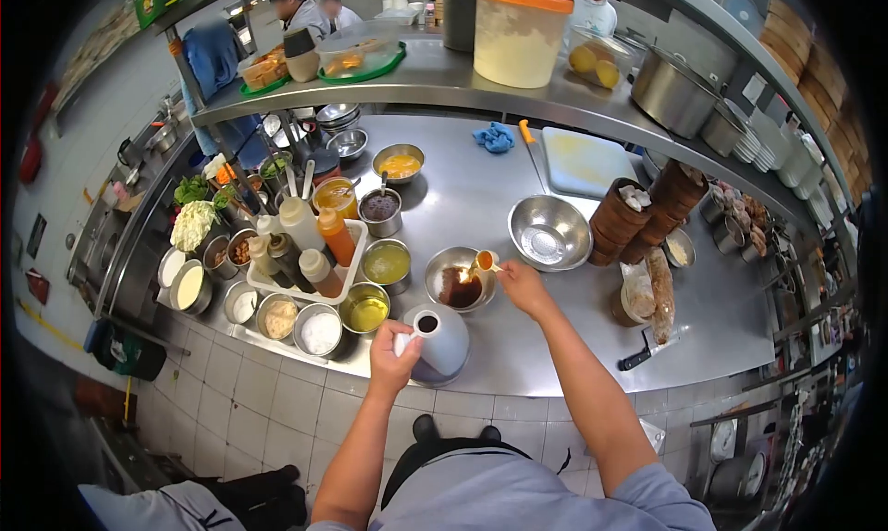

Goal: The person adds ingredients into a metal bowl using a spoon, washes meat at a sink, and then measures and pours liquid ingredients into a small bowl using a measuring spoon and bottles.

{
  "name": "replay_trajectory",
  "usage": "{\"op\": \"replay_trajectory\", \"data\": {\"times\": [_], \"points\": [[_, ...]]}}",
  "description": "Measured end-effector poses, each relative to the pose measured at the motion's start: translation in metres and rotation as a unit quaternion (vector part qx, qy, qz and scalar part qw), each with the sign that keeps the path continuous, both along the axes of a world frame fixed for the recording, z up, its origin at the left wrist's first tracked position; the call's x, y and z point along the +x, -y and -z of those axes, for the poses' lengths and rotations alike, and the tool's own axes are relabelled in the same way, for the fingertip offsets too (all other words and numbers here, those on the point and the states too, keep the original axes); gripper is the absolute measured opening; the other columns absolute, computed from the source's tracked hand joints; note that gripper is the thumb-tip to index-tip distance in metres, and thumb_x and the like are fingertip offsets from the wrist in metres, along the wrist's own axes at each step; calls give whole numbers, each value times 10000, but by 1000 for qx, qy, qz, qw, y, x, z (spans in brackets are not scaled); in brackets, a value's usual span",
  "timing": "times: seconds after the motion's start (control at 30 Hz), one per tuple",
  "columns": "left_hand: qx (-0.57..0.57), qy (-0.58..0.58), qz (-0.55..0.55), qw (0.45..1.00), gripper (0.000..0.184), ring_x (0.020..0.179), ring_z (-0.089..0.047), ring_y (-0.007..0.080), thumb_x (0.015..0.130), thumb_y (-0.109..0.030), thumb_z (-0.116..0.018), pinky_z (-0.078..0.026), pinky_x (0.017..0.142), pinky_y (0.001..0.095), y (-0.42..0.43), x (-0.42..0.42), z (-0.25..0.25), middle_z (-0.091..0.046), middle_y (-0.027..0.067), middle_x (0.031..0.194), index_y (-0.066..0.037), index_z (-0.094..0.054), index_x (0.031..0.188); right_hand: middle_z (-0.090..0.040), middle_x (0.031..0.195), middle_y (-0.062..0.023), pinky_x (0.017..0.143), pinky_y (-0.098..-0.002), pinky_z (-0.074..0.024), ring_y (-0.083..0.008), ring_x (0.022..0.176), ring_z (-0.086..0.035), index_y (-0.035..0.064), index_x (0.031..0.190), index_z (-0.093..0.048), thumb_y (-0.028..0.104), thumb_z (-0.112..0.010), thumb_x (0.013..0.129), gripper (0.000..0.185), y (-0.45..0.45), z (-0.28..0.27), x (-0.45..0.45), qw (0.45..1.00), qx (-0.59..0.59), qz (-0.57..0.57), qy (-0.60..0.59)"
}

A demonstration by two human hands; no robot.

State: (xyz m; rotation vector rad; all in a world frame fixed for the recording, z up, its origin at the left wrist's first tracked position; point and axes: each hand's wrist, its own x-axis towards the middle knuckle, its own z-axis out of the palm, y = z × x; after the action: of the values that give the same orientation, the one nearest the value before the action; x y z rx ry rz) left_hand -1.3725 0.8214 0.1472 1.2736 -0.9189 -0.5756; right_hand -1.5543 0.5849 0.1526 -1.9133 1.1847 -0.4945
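Observation:
My left hand (393,357) is wrapped round the handle of a large translucent plastic jug (449,348). The jug is uncapped and stands near the table's front edge, with something dark inside its mouth. Between thumb and fingers, my right hand (525,290) grips a small measuring cup (487,260), tilted, its inside orange-brown. That cup is over the right rim of a metal bowl (476,300), which has dark brown liquid in the bottom. Right of it sits a larger shiny metal bowl (549,233). Pots of yellow-green liquid (386,263) stand left of the dark-liquid bowl.
A white tray (347,286) holds several squeeze bottles. Behind are a cutting board (585,161), an orange-handled knife (532,147) and a blue cloth (494,138). Another knife (647,350) lies at the front right. A metal shelf (416,78) spans overhead. Another person (185,508) is at lower left.

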Motion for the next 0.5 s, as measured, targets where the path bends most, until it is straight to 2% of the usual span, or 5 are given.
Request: {"op": "replay_trajectory", "data": {"times": [0.03, 0.13, 0.37, 0.4, 0.5], "points": [[-2, -1, 10, 1000, 203, 810, -520, 101, 826, -111, -696, -432, 756, 257, 0, 0, -3, -576, 33, 873, -47, -541, 940, -674, 874, -175, 738, -412, -495, -324, 806, -652, 35, 1061, -620, 242, -536, 912, 269, 3, 0, 4, 995, -85, -6, -44], [1, -5, 13, 1000, 215, 768, -478, 80, 831, -151, -691, -407, 702, 245, 0, -3, -12, -547, 6, 843, -57, -530, 936, -662, 974, -219, 813, -463, -487, -397, 928, -629, 62, 1115, -612, 227, -532, 893, 288, 7, -17, 9, 993, -85, -15, -75], [13, -28, 48, 998, 222, 793, -490, 84, 826, -143, -698, -414, 728, 251, 0, 3, -7, -561, 13, 859, -57, -534, 950, -649, 1014, -214, 828, -451, -487, -373, 962, -618, 76, 1186, -597, 177, -512, 904, 311, -9, -48, 14, 987, -136, -14, -83], [13, -28, 52, 998, 222, 793, -490, 84, 826, -143, -698, -414, 728, 251, 0, 4, -5, -561, 13, 859, -57, -534, 950, -639, 1030, -200, 824, -449, -486, -371, 960, -614, 87, 1200, -597, 162, -509, 908, 314, -14, -50, 15, 979, -184, -14, -82], [-4, 6, 53, 999, 222, 722, -490, 73, 837, -134, -692, -415, 654, 233, 0, 7, 3, -553, 8, 830, -59, -521, 957, -621, 1042, -175, 818, -443, -485, -366, 958, -605, 107, 1229, -594, 135, -508, 911, 330, -35, -62, 20, 967, -240, 2, -79]]}}
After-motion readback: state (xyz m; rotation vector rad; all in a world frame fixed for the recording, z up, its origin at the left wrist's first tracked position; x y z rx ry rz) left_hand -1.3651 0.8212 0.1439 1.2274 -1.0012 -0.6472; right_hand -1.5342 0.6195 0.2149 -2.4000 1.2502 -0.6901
